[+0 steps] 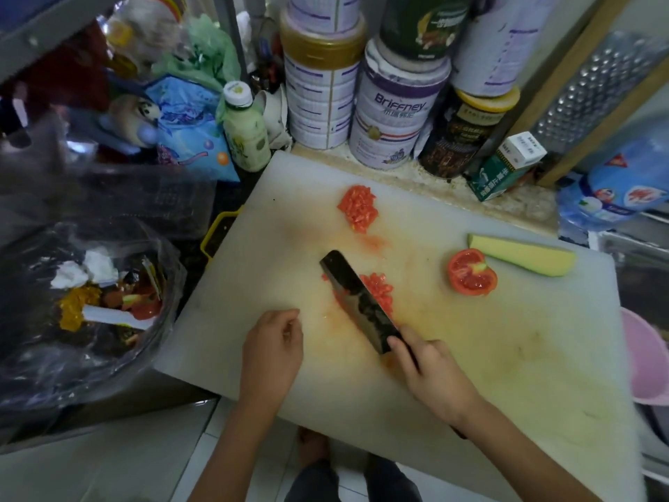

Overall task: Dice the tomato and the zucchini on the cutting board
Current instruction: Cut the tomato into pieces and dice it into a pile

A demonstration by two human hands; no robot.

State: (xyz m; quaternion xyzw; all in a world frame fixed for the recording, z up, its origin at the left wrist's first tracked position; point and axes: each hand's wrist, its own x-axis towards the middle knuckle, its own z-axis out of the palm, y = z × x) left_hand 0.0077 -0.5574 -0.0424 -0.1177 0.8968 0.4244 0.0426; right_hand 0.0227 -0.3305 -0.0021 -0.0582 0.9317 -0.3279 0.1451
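Obs: right hand, fingers wrapped round cleaver handle; left hand loosely curled, empty, near blade. Risk: juice-wet cutting board, tomato dice may slide; left fingertips could drift under edge.

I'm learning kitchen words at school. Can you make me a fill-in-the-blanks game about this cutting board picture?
The right hand grips the knife; the left hand holds ____.
The diced tomato lies in ____ piles on the cutting board.
The tomato half lies cut side ____.
Missing words: nothing, two, up.
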